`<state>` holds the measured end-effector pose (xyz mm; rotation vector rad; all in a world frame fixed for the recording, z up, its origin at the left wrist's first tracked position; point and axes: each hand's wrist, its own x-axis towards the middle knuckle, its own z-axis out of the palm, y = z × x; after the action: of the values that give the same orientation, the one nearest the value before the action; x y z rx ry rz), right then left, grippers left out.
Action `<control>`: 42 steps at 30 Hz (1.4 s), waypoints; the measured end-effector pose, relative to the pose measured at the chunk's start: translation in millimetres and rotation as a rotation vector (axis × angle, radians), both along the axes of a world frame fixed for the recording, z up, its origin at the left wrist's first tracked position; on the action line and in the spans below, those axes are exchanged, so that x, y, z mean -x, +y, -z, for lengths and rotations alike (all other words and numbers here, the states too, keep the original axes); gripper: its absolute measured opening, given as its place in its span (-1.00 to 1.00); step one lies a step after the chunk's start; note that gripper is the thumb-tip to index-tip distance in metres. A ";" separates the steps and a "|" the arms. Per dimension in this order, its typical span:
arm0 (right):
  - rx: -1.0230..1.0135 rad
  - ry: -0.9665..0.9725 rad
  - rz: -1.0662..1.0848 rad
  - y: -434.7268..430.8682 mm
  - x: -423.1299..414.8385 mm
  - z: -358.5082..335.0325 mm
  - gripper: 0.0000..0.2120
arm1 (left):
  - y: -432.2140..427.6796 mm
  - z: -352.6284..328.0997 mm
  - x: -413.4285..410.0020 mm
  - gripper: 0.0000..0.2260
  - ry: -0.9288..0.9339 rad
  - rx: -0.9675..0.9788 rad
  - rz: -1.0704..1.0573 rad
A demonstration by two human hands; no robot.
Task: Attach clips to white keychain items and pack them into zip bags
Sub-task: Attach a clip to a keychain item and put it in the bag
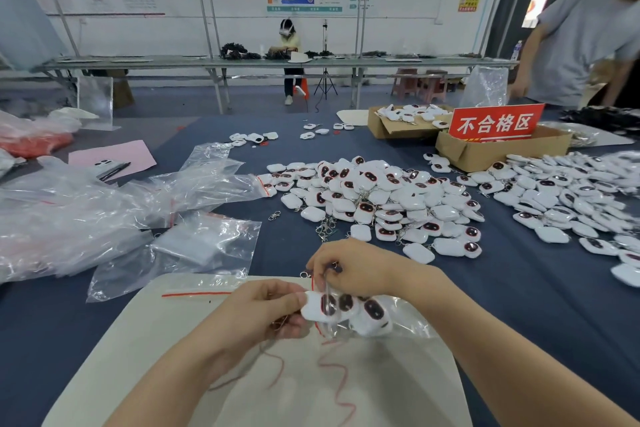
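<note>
A clear zip bag (398, 314) with a red seal line lies over the white board (166, 340) in front of me, holding white keychain items (372, 315) with dark oval faces. My left hand (263, 308) pinches the bag's mouth and one white item at its left end. My right hand (349, 265) grips the bag's top edge from above, with a small metal ring beside its fingers. A big pile of white keychain items (374, 201) sits beyond on the blue cloth. Loose metal clips (325, 227) lie at the pile's near edge.
Empty zip bags (138, 218) are heaped at the left. A second spread of white items (568, 204) fills the right side. Two cardboard boxes (485, 149) with a red sign (495, 123) stand at the back right, and a person in grey (581, 45) leans over there.
</note>
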<state>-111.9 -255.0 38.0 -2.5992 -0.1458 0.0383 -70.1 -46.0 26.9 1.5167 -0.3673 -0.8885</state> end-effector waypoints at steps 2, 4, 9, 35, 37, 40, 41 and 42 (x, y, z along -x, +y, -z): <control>-0.054 -0.027 0.022 2.6 0.3 -2.3 -0.61 | -8.9 0.9 4.9 -0.86 0.019 0.003 0.019; -0.070 -0.042 0.032 4.2 -0.5 -3.7 -0.61 | -16.3 1.6 9.7 -0.90 -0.016 -0.010 0.053; -0.141 -0.029 0.058 0.4 1.0 -1.9 -0.65 | -20.2 2.8 8.9 -0.80 -0.186 -0.115 0.121; -0.364 -0.205 0.518 -48.4 -7.2 29.9 -0.64 | -21.2 14.3 -45.4 -0.78 -0.551 -0.183 -0.128; -0.292 -0.214 0.539 -49.0 -11.3 32.0 -0.68 | -29.4 20.5 -53.0 -0.82 -0.649 -0.195 -0.178; -0.160 -0.223 0.600 -51.5 -17.5 39.6 -0.71 | -46.4 28.5 -59.6 -0.88 -0.848 -0.287 -0.164; -0.131 -0.218 0.619 -52.3 -19.4 41.9 -0.69 | -52.5 30.1 -60.8 -0.87 -0.894 -0.315 -0.157; -0.106 -0.208 0.632 -52.9 -21.6 43.2 -0.68 | -58.8 31.6 -62.7 -0.84 -0.936 -0.337 -0.149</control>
<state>-90.3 -307.9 -5.1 -2.4224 0.5834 -0.4520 -7.4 -104.8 -4.7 2.1913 -0.7858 -0.0616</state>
